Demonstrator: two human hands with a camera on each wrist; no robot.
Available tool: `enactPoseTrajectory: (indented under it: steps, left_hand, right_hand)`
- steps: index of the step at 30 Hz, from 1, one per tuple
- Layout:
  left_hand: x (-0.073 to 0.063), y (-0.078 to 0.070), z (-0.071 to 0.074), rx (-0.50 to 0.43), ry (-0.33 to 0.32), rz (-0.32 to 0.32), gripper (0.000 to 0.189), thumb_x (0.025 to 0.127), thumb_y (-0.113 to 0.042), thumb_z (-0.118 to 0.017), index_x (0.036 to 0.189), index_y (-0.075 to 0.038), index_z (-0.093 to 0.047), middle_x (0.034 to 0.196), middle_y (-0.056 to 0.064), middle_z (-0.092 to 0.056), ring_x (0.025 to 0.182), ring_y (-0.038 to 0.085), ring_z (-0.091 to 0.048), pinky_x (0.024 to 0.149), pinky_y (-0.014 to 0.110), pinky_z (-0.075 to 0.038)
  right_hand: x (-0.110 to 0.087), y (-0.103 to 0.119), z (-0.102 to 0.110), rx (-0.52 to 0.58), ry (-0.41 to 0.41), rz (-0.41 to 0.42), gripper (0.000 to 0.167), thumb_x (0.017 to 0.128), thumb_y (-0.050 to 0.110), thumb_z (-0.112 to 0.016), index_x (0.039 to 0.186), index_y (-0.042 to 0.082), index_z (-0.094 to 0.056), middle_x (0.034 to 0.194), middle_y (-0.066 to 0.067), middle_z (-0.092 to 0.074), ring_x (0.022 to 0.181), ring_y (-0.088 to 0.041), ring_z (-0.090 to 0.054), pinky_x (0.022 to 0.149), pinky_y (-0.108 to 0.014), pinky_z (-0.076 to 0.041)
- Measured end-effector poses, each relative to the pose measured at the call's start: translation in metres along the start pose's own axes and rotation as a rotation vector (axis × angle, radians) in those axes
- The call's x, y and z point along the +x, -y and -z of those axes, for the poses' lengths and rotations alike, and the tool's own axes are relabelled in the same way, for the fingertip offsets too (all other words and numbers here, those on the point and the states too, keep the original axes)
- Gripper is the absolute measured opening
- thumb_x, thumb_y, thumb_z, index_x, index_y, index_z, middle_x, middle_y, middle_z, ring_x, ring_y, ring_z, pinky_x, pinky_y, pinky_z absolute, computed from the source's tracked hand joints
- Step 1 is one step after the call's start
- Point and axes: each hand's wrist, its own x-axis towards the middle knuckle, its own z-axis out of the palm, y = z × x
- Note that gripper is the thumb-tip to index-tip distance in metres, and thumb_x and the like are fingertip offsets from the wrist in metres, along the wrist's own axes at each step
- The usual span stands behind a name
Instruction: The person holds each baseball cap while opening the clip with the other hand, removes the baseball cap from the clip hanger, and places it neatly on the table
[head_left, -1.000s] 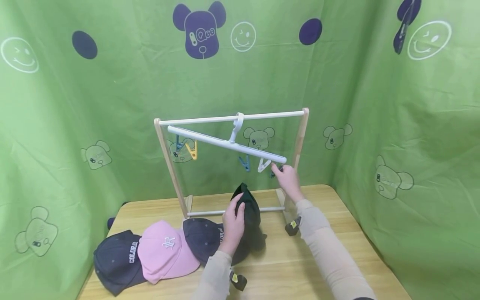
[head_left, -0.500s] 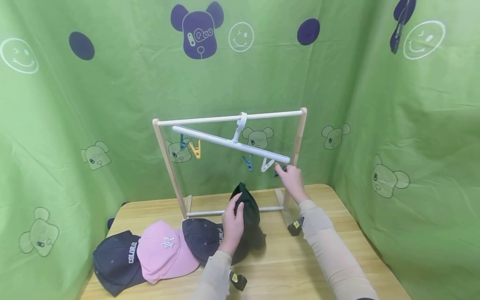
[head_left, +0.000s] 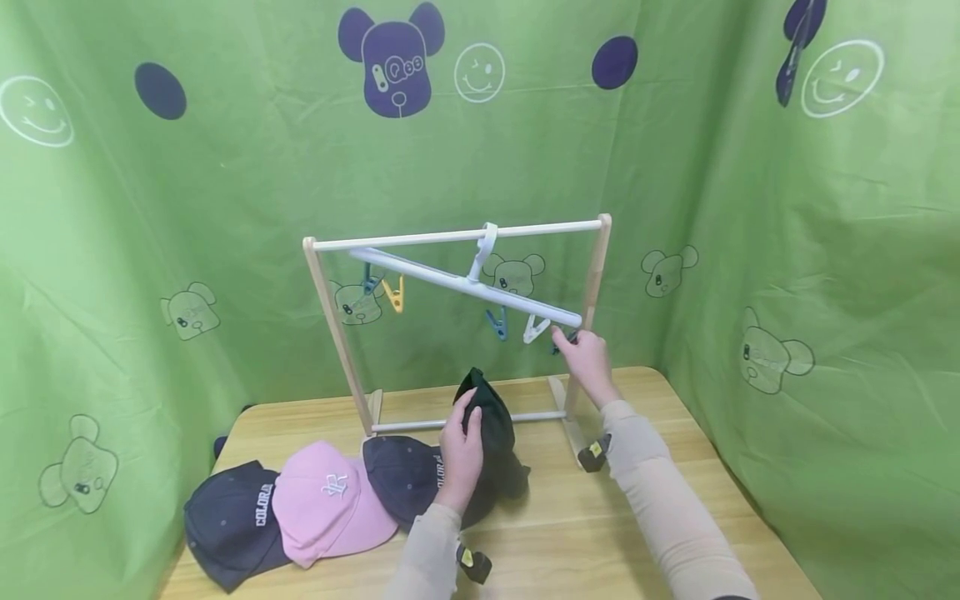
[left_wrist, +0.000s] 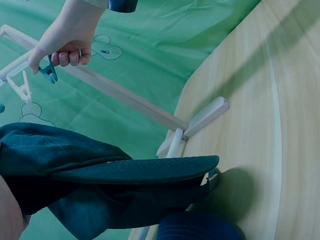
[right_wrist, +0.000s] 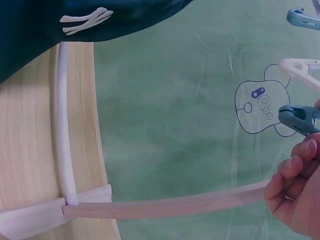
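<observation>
My left hand (head_left: pixel 461 454) grips a dark green baseball cap (head_left: pixel 497 429) above the table. In the left wrist view the cap's brim (left_wrist: pixel 145 170) points right, and part of that hand shows at the left edge. My right hand (head_left: pixel 588 365) pinches a teal clip (right_wrist: pixel 298 119) at the right end of a white hanger (head_left: pixel 450 284). This hanger hooks over the rack's top bar and tilts, right end low. A white clip (head_left: pixel 536 328) and a blue clip (head_left: pixel 497 323) hang beside the right hand. Toward the raised end are a yellow clip (head_left: pixel 395 294) and another blue clip (head_left: pixel 370 279).
A wooden rack (head_left: pixel 332 342) stands at the back of the table (head_left: pixel 600 533). On the left lie a dark lettered cap (head_left: pixel 232 517), a pink cap (head_left: pixel 322 508) and another dark cap (head_left: pixel 401 475), overlapping in a row. Green curtains (head_left: pixel 247 167) enclose the table.
The hanger and my right hand on its clip have shifted a little to the right. My left hand keeps its hold on the green cap, almost in place.
</observation>
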Motion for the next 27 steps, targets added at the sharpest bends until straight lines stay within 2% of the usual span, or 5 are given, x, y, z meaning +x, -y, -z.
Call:
enactPoseTrajectory:
  steps: [11, 21, 27]
  left_hand:
    - [-0.006, 0.006, 0.005, -0.037, -0.063, 0.018, 0.031, 0.1, -0.014, -0.053, 0.13, -0.011, -0.06, 0.133, 0.013, -0.062, 0.121, 0.03, -0.059, 0.102, 0.046, -0.048]
    - [-0.014, 0.018, 0.014, 0.004, -0.139, 0.03, 0.031, 0.099, -0.021, -0.056, 0.129, -0.022, -0.062, 0.129, 0.004, -0.066, 0.119, 0.022, -0.062, 0.101, 0.045, -0.05]
    - [-0.019, 0.025, 0.017, 0.022, -0.16, 0.021, 0.03, 0.099, -0.02, -0.056, 0.128, -0.022, -0.062, 0.127, 0.003, -0.067, 0.118, 0.022, -0.063, 0.1, 0.044, -0.05]
  right_hand:
    - [-0.001, -0.004, 0.0, 0.011, -0.007, -0.008, 0.051, 0.093, 0.052, -0.054, 0.062, 0.014, -0.042, 0.051, 0.008, -0.036, 0.045, -0.011, -0.031, 0.041, -0.023, -0.029]
    - [-0.004, -0.006, -0.001, 0.032, -0.039, 0.015, 0.049, 0.091, 0.05, -0.057, 0.061, 0.015, -0.042, 0.049, 0.008, -0.037, 0.045, -0.012, -0.031, 0.041, -0.024, -0.028]
    - [-0.003, -0.005, -0.002, 0.038, -0.053, 0.012, 0.047, 0.091, 0.047, -0.06, 0.06, 0.015, -0.043, 0.05, 0.007, -0.038, 0.045, -0.013, -0.033, 0.042, -0.025, -0.029]
